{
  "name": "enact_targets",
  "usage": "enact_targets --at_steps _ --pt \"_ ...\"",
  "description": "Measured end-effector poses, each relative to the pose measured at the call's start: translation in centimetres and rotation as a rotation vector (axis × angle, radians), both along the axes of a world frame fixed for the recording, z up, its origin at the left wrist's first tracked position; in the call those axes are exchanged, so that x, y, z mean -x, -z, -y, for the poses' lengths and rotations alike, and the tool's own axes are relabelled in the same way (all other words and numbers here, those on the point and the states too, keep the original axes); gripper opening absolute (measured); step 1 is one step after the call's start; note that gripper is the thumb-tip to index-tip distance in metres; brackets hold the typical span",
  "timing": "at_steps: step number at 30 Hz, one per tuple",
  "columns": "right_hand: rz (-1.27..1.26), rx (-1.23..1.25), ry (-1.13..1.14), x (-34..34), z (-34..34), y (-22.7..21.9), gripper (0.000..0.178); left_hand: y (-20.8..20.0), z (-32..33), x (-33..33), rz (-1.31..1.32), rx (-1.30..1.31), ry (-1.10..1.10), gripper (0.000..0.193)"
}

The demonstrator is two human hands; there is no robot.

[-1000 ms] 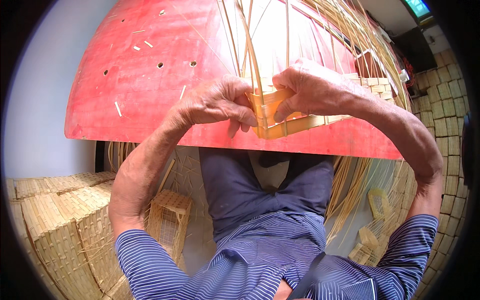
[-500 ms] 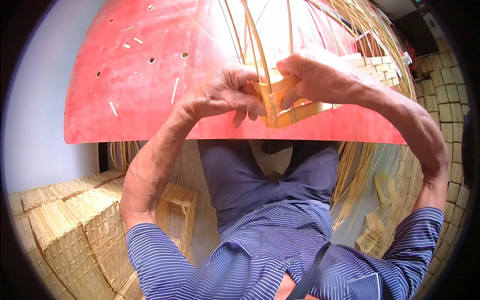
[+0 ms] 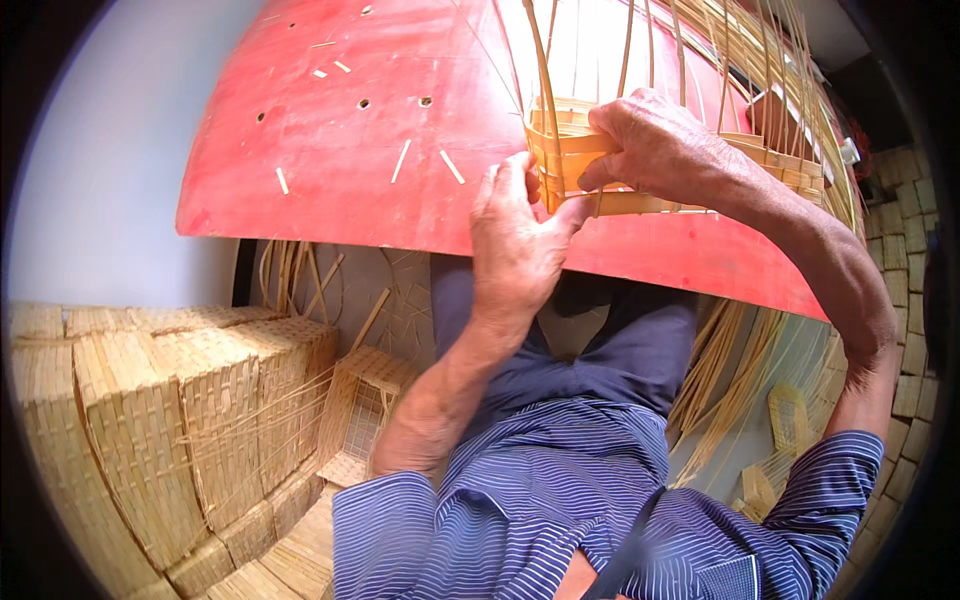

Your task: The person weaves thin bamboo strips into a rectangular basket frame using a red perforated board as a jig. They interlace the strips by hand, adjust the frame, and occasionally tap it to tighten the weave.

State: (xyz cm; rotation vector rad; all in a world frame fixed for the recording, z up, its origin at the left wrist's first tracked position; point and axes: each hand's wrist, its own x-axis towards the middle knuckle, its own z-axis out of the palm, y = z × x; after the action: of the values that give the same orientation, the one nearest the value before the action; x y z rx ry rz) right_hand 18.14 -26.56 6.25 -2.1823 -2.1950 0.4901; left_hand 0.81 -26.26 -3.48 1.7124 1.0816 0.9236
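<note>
The partly woven yellow basket (image 3: 572,147) has long strips standing upright.

Pale wall (image 3: 110,190) at left, woven boxes (image 3: 140,430) packed below

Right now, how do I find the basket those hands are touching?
Start at the big red tabletop. By its lower edge, the left hand touches and the right hand pinches a yellowish basket. Unlike the boxy woven stacks at left, it has long bare strips sticking up.
</note>
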Motion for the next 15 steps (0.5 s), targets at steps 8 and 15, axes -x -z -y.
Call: enact_targets --at_steps 8,15 --pt "-0.008 -0.273 -0.099 -0.2 0.7 2.7 0.036 1.8 0.9 -1.9 -0.027 -0.182 -0.220 0.042" --pt "0.051 -0.074 -0.040 0.4 0.9 1.8 0.041 1.6 0.8 -1.9 0.235 0.136 -0.162 0.021"
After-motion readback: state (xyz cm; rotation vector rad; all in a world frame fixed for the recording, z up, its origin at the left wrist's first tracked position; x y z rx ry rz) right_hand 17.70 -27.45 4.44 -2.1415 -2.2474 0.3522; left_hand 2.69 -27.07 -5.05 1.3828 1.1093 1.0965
